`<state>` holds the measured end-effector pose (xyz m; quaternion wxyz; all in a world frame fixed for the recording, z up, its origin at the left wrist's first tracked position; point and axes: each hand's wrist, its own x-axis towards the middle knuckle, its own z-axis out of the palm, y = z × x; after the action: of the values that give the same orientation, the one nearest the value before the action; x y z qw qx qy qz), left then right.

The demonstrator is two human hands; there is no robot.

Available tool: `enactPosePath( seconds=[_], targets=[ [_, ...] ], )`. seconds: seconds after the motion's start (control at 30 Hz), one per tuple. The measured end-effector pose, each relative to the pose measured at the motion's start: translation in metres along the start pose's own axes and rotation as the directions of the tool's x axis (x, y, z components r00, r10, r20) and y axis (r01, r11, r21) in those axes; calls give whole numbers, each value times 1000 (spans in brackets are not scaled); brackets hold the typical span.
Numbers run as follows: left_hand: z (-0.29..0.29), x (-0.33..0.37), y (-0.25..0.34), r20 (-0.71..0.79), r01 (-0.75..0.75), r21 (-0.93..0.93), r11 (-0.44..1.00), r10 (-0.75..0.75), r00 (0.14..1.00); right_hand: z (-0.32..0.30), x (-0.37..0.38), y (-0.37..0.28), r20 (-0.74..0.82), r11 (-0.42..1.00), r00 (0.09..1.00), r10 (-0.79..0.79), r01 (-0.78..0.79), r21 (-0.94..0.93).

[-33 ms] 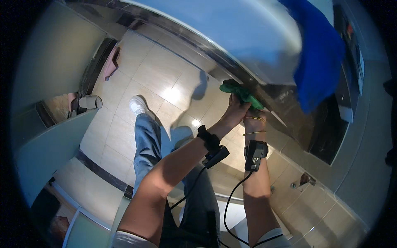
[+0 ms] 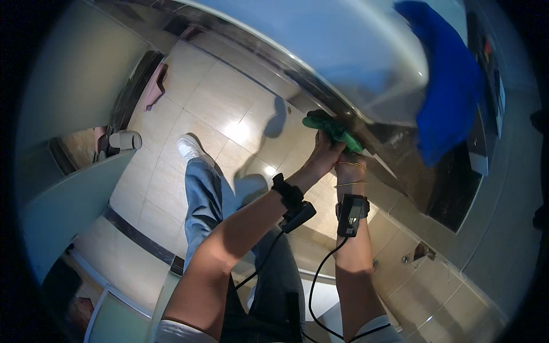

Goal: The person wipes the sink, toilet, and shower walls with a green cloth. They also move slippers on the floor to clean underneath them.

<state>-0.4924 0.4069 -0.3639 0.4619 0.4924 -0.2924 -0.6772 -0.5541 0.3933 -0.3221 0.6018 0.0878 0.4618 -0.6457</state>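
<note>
So there's a crumpled bright-green fabric cloth (image 2: pixel 334 131) bunched up by the near long edge of the dark brown glossy stone counter (image 2: pixel 394 143). It's right beside that edge, but I honestly can't tell if it touches the stone.

The left hand (image 2: pixel 327 150) looks curled around the near side of it, knuckles up. The right hand (image 2: pixel 350 157) is tucked in close against the left, but its fingers are behind the cloth, so no idea how tightly they're bent or what they pinch.

For handling a soft wad like that, I'd say gather the loose ends into the palms, grip evenly with both hands, and let the wrists do the work rather than the shoulders. Loose corners could snag on that edge.

Pose-wise, both arms reach forward: the left one angles across to the right, the right one runs nearly straight up, so the wrists almost meet. Thin gold-coloured bangles (image 2: pixel 350 184) sit on the right wrist.

Further out, a deep-blue fabric cloth (image 2: pixel 449 86) drapes over the rounded corner of the shiny white basin (image 2: pixel 366 68).
</note>
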Motion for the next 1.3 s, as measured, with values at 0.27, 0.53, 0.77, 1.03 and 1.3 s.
enactPosePath(
  seconds=[0.27,0.53,0.77,1.03,1.3],
  targets=[
    [-106,33,42,-126,-56,75,996,65,990,-2,82,104,345,834,935,85,123,-537],
    [-193,31,103,-144,-68,-77,995,56,988,85,48,155,264,924,888,378,-379,-46],
    [-122,-27,148,33,-235,-189,954,245,969,85,-46,65,179,932,914,363,-358,-64],
    [-114,-40,143,72,-110,-77,991,116,991,126,-98,56,237,957,938,254,-208,-203],
    [-226,0,213,-247,-219,-58,974,198,948,233,-85,163,459,828,726,512,-559,-39]
  ],
)
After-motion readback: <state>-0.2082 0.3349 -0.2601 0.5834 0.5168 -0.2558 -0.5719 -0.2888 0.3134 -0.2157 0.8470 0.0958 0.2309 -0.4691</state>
